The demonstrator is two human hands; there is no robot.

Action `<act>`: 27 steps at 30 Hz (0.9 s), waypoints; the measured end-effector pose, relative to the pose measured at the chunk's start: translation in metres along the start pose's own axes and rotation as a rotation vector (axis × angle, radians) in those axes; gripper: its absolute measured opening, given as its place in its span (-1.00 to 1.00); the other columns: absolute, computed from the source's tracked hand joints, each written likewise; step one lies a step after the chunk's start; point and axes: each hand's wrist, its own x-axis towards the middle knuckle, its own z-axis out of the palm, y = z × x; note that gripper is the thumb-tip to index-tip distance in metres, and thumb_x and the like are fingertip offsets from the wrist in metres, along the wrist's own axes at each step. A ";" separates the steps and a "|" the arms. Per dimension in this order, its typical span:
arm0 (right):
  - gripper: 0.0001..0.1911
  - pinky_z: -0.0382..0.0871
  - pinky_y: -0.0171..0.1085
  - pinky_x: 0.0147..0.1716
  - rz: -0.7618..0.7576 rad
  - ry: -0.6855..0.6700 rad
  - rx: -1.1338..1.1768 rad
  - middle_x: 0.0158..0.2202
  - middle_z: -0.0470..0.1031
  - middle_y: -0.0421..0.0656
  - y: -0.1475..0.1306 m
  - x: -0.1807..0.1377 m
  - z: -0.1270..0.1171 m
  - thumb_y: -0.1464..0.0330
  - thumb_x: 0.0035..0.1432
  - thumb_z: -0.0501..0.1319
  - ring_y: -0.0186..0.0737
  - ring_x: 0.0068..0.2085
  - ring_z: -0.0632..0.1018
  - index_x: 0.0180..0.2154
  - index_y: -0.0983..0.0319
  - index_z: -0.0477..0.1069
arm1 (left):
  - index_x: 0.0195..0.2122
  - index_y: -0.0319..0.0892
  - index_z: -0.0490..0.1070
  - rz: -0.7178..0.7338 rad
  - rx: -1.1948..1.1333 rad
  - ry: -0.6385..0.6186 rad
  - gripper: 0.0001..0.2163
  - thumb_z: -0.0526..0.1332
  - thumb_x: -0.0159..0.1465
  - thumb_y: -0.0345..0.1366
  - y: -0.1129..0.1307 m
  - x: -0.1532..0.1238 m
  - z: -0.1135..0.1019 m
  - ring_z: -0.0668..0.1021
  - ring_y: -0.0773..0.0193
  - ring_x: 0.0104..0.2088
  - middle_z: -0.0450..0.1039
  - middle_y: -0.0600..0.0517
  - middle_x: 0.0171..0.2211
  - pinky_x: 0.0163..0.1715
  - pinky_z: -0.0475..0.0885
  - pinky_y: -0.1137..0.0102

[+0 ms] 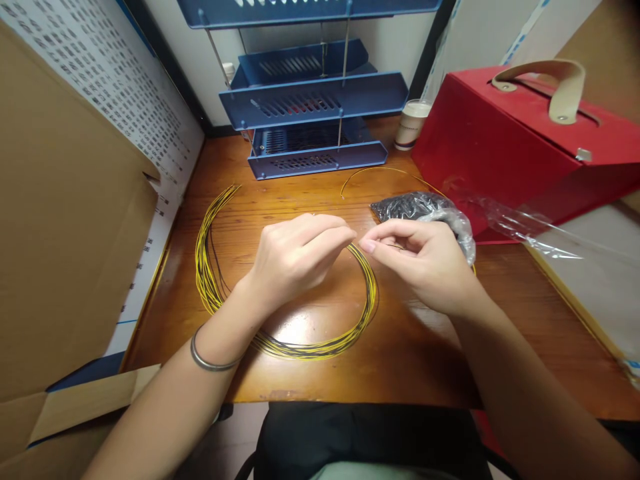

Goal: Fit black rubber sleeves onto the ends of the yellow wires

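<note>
In the head view, the two hands meet over the table, fingertips just apart from each other. The left hand is turned palm down with its fingers bunched; its thumb is hidden, so its grip cannot be told. The right hand brings thumb and forefinger close together, a thin dark strand showing by its fingers, though what sits between the tips is too small to tell. The wires, yellow and black, lie in a loose loop beneath the left hand and forearm. A bag of dark pieces lies just behind the right hand, and a single yellow strand arcs beyond it. The step looks like fine fingertip work on a wire end; the next move seems to call for steady, well-aligned fingertips.
</note>
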 end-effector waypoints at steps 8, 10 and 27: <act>-0.85 0.15 -0.33 -0.55 0.019 -0.026 0.062 -0.51 0.44 -0.19 -0.001 0.000 -0.001 0.31 0.13 0.31 -0.35 -0.48 0.36 -0.42 0.24 0.57 | -0.18 -0.11 0.51 0.013 0.053 -0.013 -0.89 0.21 0.34 -0.42 0.001 -0.001 -0.002 0.59 0.37 -0.41 0.65 0.04 -0.28 -0.38 0.40 0.47; -0.84 0.14 -0.33 -0.54 0.024 -0.034 0.067 -0.52 0.42 -0.20 -0.001 0.000 -0.001 0.30 0.13 0.31 -0.36 -0.49 0.35 -0.41 0.25 0.57 | -0.16 -0.10 0.50 0.017 0.039 -0.008 -0.88 0.21 0.34 -0.42 0.001 -0.001 -0.001 0.59 0.37 -0.40 0.65 0.04 -0.28 -0.37 0.39 0.47; -0.84 0.14 -0.33 -0.54 0.009 -0.059 0.067 -0.51 0.42 -0.20 0.000 0.000 -0.002 0.29 0.15 0.31 -0.35 -0.47 0.34 -0.39 0.22 0.59 | -0.19 -0.14 0.50 0.042 0.021 -0.005 -0.91 0.23 0.33 -0.43 0.002 0.001 -0.001 0.60 0.37 -0.39 0.65 0.02 -0.30 -0.37 0.42 0.47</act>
